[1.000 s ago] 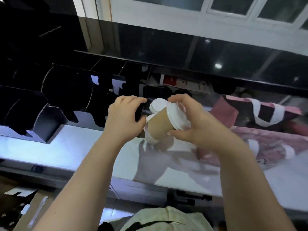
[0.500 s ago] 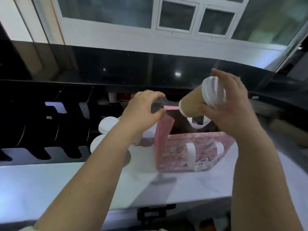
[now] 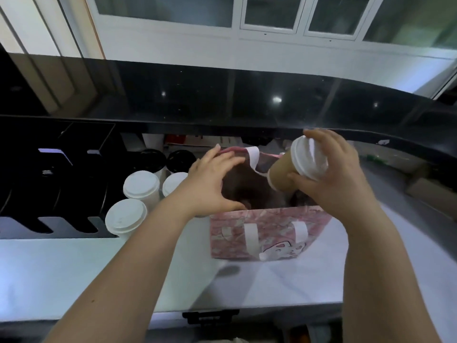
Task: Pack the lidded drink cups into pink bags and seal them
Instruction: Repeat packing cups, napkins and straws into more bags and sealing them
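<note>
Brown paper and white plastic fill my right hand (image 3: 338, 179): my fingers and thumb are wrapped round the top end of a cup (image 3: 283, 174), over its white lid (image 3: 309, 157). The cup is tilted, lid up toward the right and base pointing down and left. It hangs in the air above the right side of the bag's mouth, not yet inside.

My left hand (image 3: 210, 184) is spread wide over the left side of that mouth. The fingers stretch to the far rim and the thumb sits at the near rim. It keeps the opening apart without closing round anything.

Below both hands, the pink bag (image 3: 267, 226) stands upright on the pale counter (image 3: 74, 268), its inside dark. White handles (image 3: 251, 237) hang down its near face, and another white handle loops up at the far rim, just beside the cup's base.

Left of the bag, partly behind my left forearm, three white-lidded cups (image 3: 141, 184) stand close together on the counter. Two black-lidded cups (image 3: 153, 159) stand just behind them. Further left is a black rack (image 3: 49, 181) with a notched front edge. A glossy dark ledge (image 3: 247, 100) runs across behind everything, with white window frames (image 3: 269, 28) above it.
</note>
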A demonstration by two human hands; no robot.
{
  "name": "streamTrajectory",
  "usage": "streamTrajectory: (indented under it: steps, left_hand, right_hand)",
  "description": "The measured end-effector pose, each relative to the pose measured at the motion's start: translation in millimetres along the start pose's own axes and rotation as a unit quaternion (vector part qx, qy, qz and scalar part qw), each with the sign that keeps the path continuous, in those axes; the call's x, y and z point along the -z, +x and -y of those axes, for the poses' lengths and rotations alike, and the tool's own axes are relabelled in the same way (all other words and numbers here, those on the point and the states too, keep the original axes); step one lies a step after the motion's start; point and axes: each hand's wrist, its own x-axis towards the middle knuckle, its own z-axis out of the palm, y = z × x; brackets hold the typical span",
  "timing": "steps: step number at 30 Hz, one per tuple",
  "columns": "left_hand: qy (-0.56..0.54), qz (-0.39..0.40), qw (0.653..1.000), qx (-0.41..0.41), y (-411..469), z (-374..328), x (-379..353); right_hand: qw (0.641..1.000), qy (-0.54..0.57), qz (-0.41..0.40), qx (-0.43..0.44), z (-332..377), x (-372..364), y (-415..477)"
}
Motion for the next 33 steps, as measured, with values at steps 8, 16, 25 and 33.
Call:
streamTrajectory:
  steps: [8,16,25,33]
  left_hand:
    - [0.008,0.098,0.994,0.050,13,-15,-9]
    - [0.095,0.132,0.985,0.057,12,-19,-10]
    - [0.095,0.149,0.984,0.034,-19,-35,-3]
    - [0.076,0.142,0.987,0.014,-39,-43,-1]
  right_hand:
    - [0.994,0.082,0.027,0.074,7,17,0]
    - [0.981,-0.053,0.181,0.044,11,-4,-13]
    - [0.928,-0.167,0.332,0.021,-7,-48,-11]
    - [0.945,-0.095,0.313,0.021,3,-96,18]
